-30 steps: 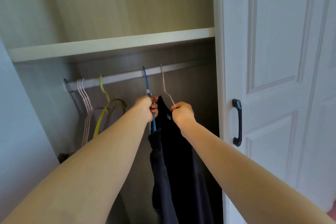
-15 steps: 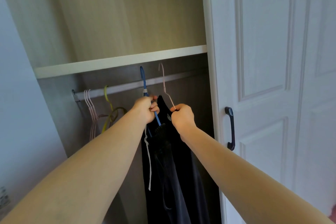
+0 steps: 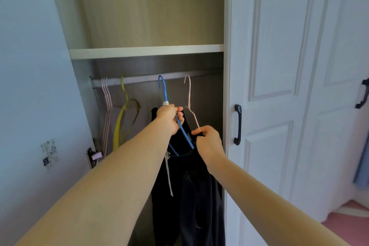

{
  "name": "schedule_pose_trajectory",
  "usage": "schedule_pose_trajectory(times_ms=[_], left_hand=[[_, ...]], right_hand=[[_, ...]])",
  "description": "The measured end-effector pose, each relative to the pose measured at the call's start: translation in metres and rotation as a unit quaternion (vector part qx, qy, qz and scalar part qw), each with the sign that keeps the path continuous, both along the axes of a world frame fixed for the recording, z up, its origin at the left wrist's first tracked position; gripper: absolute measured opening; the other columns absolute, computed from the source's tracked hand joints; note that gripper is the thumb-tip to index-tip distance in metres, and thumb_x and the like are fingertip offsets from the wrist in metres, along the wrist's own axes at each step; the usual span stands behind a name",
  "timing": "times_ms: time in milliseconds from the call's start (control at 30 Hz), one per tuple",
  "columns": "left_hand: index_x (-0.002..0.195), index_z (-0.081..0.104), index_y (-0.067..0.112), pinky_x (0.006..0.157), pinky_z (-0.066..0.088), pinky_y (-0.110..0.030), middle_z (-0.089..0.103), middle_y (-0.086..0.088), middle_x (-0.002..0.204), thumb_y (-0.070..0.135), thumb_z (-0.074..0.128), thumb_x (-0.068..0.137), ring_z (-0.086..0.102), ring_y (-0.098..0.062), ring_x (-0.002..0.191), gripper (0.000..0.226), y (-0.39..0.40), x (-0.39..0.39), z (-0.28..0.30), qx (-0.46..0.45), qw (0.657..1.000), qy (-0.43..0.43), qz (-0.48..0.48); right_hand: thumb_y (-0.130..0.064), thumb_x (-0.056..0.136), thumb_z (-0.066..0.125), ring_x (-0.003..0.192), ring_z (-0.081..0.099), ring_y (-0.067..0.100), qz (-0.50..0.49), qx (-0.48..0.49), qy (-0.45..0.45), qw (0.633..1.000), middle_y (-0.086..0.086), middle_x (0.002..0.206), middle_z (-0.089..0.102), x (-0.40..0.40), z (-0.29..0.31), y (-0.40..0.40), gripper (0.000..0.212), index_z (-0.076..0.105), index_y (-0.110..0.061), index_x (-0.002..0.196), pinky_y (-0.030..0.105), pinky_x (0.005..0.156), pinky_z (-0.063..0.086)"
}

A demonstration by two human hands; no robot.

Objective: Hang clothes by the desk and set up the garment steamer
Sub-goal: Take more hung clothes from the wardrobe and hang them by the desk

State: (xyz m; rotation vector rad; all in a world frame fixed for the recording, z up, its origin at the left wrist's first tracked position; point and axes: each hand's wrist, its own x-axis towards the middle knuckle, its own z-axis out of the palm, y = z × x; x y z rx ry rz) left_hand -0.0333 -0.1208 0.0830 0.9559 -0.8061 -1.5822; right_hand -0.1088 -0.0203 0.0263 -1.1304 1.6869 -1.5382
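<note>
I face an open wardrobe. My left hand [image 3: 168,117] grips the neck of a blue hanger [image 3: 165,91]; its hook sits just in front of the metal rail [image 3: 139,79]. My right hand [image 3: 207,142] pinches the wire of a pale pink hanger [image 3: 189,94], its hook also near the rail. Dark clothes [image 3: 191,195] hang from both hangers, with a white drawstring [image 3: 168,175] dangling. Whether either hook rests on the rail is unclear.
Pink hangers [image 3: 106,102] and a yellow hanger [image 3: 124,114] hang at the rail's left end. A white shelf [image 3: 145,51] runs above. A closed white door with a black handle [image 3: 238,124] stands right; the open door panel [image 3: 30,86] is left.
Both hands have drawn the two hangers with the dark clothes lower and toward me; the hooks now sit level with the rail. My view has pulled back.
</note>
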Motion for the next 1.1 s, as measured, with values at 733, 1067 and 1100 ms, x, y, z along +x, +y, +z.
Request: schedule_pose_trajectory(times_ms=[733, 1067, 1100], left_hand=[[0.099, 0.061, 0.007, 0.053, 0.043, -0.02, 0.069, -0.007, 0.083, 0.015, 0.052, 0.097, 0.058, -0.012, 0.06, 0.012, 0.307, 0.07, 0.077, -0.131, 0.984, -0.034, -0.115], [0.093, 0.058, 0.01, 0.061, 0.044, -0.023, 0.072, -0.004, 0.084, 0.016, 0.048, 0.099, 0.061, -0.015, 0.076, 0.013, 0.409, 0.119, 0.105, -0.141, 0.97, -0.013, -0.198], [0.092, 0.058, 0.01, 0.062, 0.044, -0.024, 0.071, -0.004, 0.087, 0.016, 0.048, 0.099, 0.061, -0.015, 0.077, 0.014, 0.419, 0.124, 0.103, -0.141, 0.969, -0.014, -0.201]], right_hand=[[-0.004, 0.096, 0.038, 0.07, 0.057, 0.022, -0.04, -0.035, 0.088, 0.995, 0.013, 0.093, 0.062, 0.056, 0.087, 0.284, 0.023, 0.06, -0.011, 0.098, 0.027, 0.056, 0.045], [-0.005, 0.096, 0.038, 0.087, 0.065, 0.03, -0.087, -0.025, 0.142, 0.986, 0.01, 0.097, 0.064, 0.09, 0.124, 0.399, 0.024, 0.061, -0.009, 0.097, 0.033, 0.069, 0.054], [-0.005, 0.096, 0.038, 0.087, 0.066, 0.028, -0.091, -0.019, 0.153, 0.984, 0.009, 0.097, 0.064, 0.096, 0.124, 0.409, 0.024, 0.062, -0.009, 0.098, 0.03, 0.067, 0.053]])
